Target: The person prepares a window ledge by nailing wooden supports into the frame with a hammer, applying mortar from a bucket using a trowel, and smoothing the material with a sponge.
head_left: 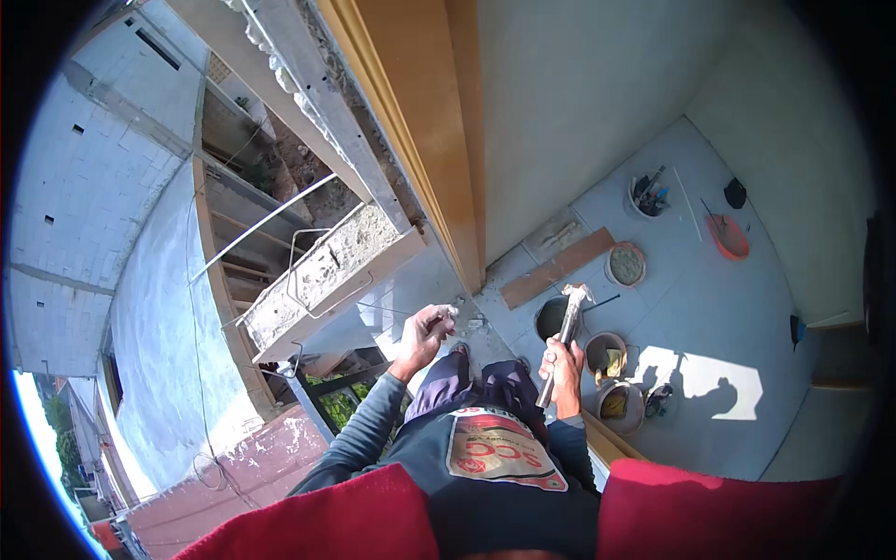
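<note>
My right hand (563,371) is wrapped round the handle of a hammer (571,317). The hammer stands nearly upright, its head at the far end caked with pale mortar, the handle's butt below my fist. To the left, my left hand (423,342) is raised with thumb and fingers curled together in a pinch. Something small and whitish shows at the fingertips, too small to name. Both hands are in front of my body, apart from each other, over the doorway floor.
A rough concrete ledge (327,266) with bent wire lies left, beside an opening down to outside. An orange-brown door frame (411,112) rises ahead. On the tiled floor right are a dark bucket (551,322), a mortar bucket (625,265), a plank (560,268) and an orange basin (731,238).
</note>
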`<state>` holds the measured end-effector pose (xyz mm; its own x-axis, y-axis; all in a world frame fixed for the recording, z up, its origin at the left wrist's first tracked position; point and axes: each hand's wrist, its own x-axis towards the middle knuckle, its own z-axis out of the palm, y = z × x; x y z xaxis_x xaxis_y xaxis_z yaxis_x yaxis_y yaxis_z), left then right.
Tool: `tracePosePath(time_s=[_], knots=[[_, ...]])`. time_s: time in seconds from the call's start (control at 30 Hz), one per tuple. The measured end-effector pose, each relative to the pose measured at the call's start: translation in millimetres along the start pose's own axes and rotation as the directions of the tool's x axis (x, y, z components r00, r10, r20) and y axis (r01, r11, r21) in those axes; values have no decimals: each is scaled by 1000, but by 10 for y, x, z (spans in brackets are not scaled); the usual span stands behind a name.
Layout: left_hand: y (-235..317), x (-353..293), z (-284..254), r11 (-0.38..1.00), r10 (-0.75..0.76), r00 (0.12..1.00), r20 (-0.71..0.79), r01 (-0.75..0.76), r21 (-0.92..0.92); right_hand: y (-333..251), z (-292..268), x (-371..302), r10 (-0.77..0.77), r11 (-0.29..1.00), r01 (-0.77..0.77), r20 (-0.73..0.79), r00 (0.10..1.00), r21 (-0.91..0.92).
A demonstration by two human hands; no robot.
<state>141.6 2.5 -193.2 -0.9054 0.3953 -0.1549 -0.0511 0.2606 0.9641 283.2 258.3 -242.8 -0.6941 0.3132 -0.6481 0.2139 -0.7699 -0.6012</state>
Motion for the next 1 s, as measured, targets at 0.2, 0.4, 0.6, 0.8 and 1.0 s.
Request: tracePosePath(time_s=[0.2, 0.4, 0.6, 0.8, 1.0], knots=[[749, -110, -313, 950, 240, 892, -384, -297, -97, -482, 695, -293, -117, 860, 326, 470, 875, -392], [1181, -10, -642, 896, 295, 759, -581, -430, -108, -497, 968, -298, -44, 738, 414, 574, 818, -533], [1959, 411, -946, 761, 539, 567, -624, -645, 71, -608, 1259, -421, -176, 581, 629, 674, 717, -517], [2788, 941, -1064, 627, 774, 332, -539, -518, 582, -526, 1478, -512, -292, 468, 731, 694, 658, -497], [2988, 1125, -1099, 434, 899, 152, -410, -434, 790, -359, 1647, -533, -324, 507, 745, 706, 630, -433]])
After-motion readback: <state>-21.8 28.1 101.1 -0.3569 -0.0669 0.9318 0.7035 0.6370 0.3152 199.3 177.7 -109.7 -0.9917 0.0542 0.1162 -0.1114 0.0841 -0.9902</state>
